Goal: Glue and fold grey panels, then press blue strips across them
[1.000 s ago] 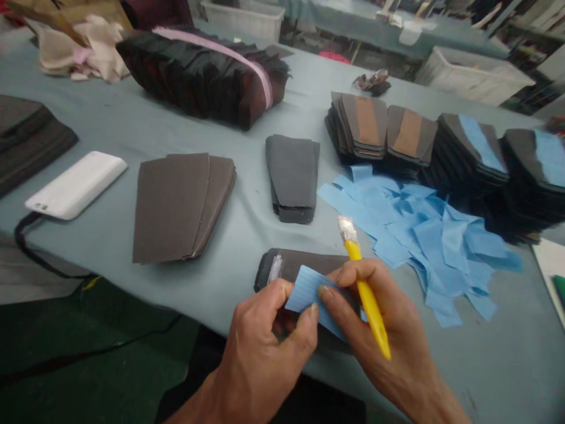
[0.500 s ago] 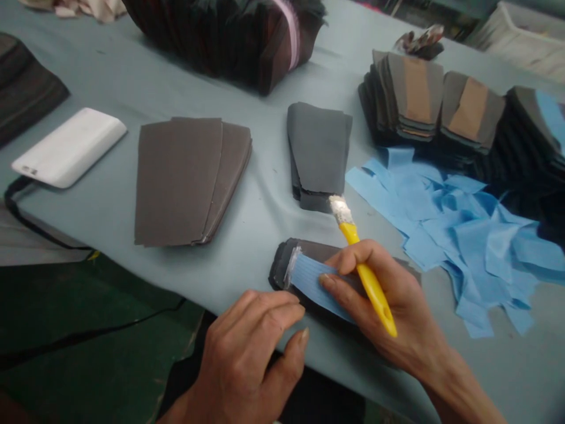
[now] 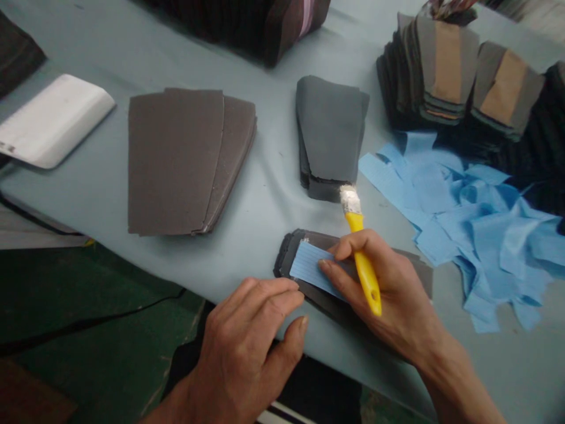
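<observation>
In my right hand [image 3: 392, 288] a blue fabric strip [image 3: 311, 265] is pinched between thumb and fingers, and a paintbrush [image 3: 366, 277] with a yellow handle is tucked in the same hand. The brush's whitish bristles point away from me, close to a stack of dark grey pieces [image 3: 331, 132]. The strip lies over a small stack of dark pieces [image 3: 289, 250] at the table edge, its left end near the stack's end. My left hand [image 3: 251, 341] is open and holds nothing, fingers bent together and thumb apart, fingertips beside the stack's near edge.
A pile of blue strips [image 3: 477, 224] lies to the right, with brown-banded bundles [image 3: 448, 65] behind it. Brown panels [image 3: 176, 159] are stacked left of centre, near a white device [image 3: 57, 121] with a cable. A large dark bundle [image 3: 238, 23] is at the back.
The blue strip now lies flatter, its left end covering most of the white smear that showed on the stack. The brush handle stands more upright. The view has shifted slightly.
</observation>
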The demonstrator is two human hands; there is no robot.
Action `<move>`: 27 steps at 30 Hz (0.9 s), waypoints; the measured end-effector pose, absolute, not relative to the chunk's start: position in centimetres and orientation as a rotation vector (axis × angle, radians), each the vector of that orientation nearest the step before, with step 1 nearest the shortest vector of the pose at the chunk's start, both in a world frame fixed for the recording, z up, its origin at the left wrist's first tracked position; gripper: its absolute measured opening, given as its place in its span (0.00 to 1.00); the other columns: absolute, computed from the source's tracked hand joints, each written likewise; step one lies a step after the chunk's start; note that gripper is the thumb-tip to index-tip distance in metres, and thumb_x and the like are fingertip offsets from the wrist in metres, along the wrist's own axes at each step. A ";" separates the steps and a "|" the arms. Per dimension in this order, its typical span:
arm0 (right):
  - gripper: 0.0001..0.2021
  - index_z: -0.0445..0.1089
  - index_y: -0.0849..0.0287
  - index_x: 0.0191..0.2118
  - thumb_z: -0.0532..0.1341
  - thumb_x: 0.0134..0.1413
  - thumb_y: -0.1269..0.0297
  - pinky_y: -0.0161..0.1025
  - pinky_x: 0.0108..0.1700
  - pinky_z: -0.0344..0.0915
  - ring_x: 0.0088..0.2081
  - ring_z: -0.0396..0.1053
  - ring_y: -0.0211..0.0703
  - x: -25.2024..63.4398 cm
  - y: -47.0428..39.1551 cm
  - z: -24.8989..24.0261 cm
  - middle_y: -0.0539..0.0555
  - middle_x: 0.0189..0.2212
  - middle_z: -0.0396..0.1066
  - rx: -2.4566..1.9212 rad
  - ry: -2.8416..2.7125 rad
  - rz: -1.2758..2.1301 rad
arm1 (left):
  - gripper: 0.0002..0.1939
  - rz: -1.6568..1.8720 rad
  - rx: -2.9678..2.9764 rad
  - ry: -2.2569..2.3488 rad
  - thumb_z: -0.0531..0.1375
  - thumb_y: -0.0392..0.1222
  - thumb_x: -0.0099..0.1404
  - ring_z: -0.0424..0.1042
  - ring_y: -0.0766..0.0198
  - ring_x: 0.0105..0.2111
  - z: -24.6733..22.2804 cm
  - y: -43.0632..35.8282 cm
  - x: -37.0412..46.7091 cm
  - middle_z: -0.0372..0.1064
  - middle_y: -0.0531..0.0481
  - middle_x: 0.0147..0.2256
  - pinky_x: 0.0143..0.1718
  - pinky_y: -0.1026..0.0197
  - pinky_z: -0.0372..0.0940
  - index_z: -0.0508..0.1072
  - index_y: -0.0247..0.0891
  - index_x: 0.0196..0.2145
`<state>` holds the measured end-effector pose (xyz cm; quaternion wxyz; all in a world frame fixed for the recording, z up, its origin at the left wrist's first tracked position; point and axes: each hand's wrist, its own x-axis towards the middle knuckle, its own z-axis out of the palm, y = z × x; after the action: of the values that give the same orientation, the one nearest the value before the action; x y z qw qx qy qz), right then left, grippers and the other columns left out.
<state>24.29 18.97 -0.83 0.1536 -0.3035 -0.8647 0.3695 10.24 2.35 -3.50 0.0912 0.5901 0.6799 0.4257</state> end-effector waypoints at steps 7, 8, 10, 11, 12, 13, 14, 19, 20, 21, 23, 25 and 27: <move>0.09 0.63 0.52 0.41 0.64 0.66 0.71 0.29 0.22 0.51 0.18 0.50 0.30 24.3 19.0 -0.7 0.37 0.22 0.55 -0.804 -2.551 0.900 | 0.07 1.233 1.743 2.034 0.61 0.32 0.74 0.80 0.61 0.45 -3.3 2.5 10.2 0.81 0.47 0.44 0.52 0.56 0.72 0.75 0.37 0.47; 0.09 0.63 0.52 0.41 0.64 0.65 0.71 0.29 0.22 0.50 0.18 0.49 0.30 24.2 19.0 -0.8 0.37 0.22 0.55 -0.810 -2.551 0.888 | 0.07 1.239 1.741 2.026 0.61 0.32 0.74 0.80 0.61 0.44 -3.3 2.5 10.2 0.81 0.47 0.44 0.51 0.57 0.72 0.75 0.36 0.47; 0.09 0.63 0.52 0.41 0.64 0.65 0.71 0.29 0.22 0.50 0.19 0.50 0.30 24.2 19.0 -0.8 0.37 0.22 0.56 -0.820 -2.555 0.871 | 0.07 1.245 1.736 2.013 0.61 0.32 0.73 0.80 0.61 0.44 -3.3 2.5 10.2 0.81 0.47 0.44 0.51 0.57 0.72 0.75 0.37 0.47; 0.09 0.63 0.52 0.41 0.64 0.65 0.71 0.29 0.22 0.51 0.19 0.51 0.30 24.1 19.0 -0.8 0.37 0.22 0.56 -0.819 -2.559 0.864 | 0.07 1.245 1.733 2.012 0.61 0.32 0.73 0.79 0.61 0.44 -3.3 2.5 10.2 0.81 0.48 0.45 0.51 0.57 0.72 0.75 0.37 0.48; 0.08 0.63 0.52 0.41 0.64 0.65 0.71 0.28 0.22 0.51 0.19 0.52 0.30 24.0 19.0 -0.8 0.37 0.22 0.57 -0.816 -2.562 0.854 | 0.07 1.244 1.729 2.015 0.61 0.32 0.73 0.79 0.61 0.44 -3.4 2.6 10.2 0.81 0.48 0.45 0.51 0.57 0.72 0.75 0.37 0.48; 0.08 0.63 0.53 0.41 0.64 0.64 0.71 0.28 0.23 0.52 0.19 0.52 0.30 24.0 18.9 -0.8 0.37 0.22 0.57 -0.815 -2.563 0.842 | 0.07 1.242 1.724 2.020 0.61 0.32 0.73 0.79 0.61 0.44 -3.4 2.6 10.2 0.81 0.48 0.44 0.50 0.57 0.72 0.75 0.37 0.48; 0.08 0.63 0.53 0.41 0.63 0.64 0.71 0.28 0.23 0.52 0.19 0.52 0.30 23.9 18.9 -0.9 0.37 0.22 0.57 -0.813 -2.561 0.830 | 0.07 1.242 1.721 2.024 0.61 0.32 0.73 0.79 0.61 0.44 -3.4 2.7 10.2 0.81 0.49 0.44 0.50 0.57 0.72 0.74 0.37 0.48; 0.08 0.63 0.53 0.40 0.63 0.64 0.72 0.27 0.24 0.53 0.19 0.53 0.29 23.7 18.6 -0.9 0.37 0.22 0.56 -0.835 -2.542 0.788 | 0.09 1.257 1.720 2.001 0.61 0.32 0.74 0.78 0.61 0.43 -3.3 3.0 10.2 0.79 0.48 0.44 0.49 0.57 0.73 0.74 0.37 0.50; 0.08 0.64 0.53 0.40 0.63 0.64 0.72 0.27 0.24 0.53 0.19 0.52 0.29 23.7 18.6 -1.0 0.37 0.22 0.56 -0.838 -2.539 0.787 | 0.09 1.254 1.725 2.002 0.60 0.32 0.74 0.78 0.61 0.42 -3.3 3.1 10.2 0.79 0.48 0.44 0.49 0.58 0.73 0.74 0.37 0.50; 0.08 0.64 0.53 0.40 0.63 0.63 0.72 0.27 0.24 0.53 0.19 0.52 0.29 23.7 18.5 -1.0 0.37 0.22 0.55 -0.839 -2.536 0.788 | 0.09 1.247 1.733 2.006 0.60 0.32 0.74 0.77 0.62 0.42 -3.3 3.2 10.2 0.79 0.48 0.44 0.49 0.58 0.73 0.74 0.36 0.51; 0.08 0.64 0.53 0.40 0.63 0.64 0.73 0.27 0.24 0.53 0.19 0.52 0.29 23.8 18.5 -1.1 0.37 0.23 0.56 -0.838 -2.527 0.794 | 0.10 1.229 1.752 2.013 0.59 0.32 0.75 0.77 0.62 0.42 -3.3 3.3 10.2 0.78 0.48 0.44 0.48 0.59 0.73 0.74 0.35 0.52; 0.08 0.63 0.53 0.40 0.63 0.64 0.73 0.26 0.25 0.53 0.20 0.52 0.29 23.8 18.5 -1.2 0.37 0.23 0.56 -0.836 -2.516 0.803 | 0.11 1.208 1.758 2.018 0.59 0.33 0.76 0.77 0.62 0.42 -3.3 3.5 10.2 0.77 0.47 0.44 0.47 0.59 0.73 0.74 0.35 0.53; 0.08 0.63 0.53 0.40 0.62 0.65 0.73 0.27 0.25 0.54 0.20 0.53 0.29 23.9 18.4 -1.2 0.38 0.24 0.57 -0.838 -2.509 0.812 | 0.11 1.192 1.752 2.022 0.59 0.33 0.76 0.77 0.63 0.41 -3.4 3.5 10.2 0.76 0.48 0.43 0.46 0.60 0.73 0.74 0.35 0.54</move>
<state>23.89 18.43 -1.22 0.1860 -0.2976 -0.8910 0.2881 10.16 3.53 -3.37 0.1061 0.5948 0.6864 0.4048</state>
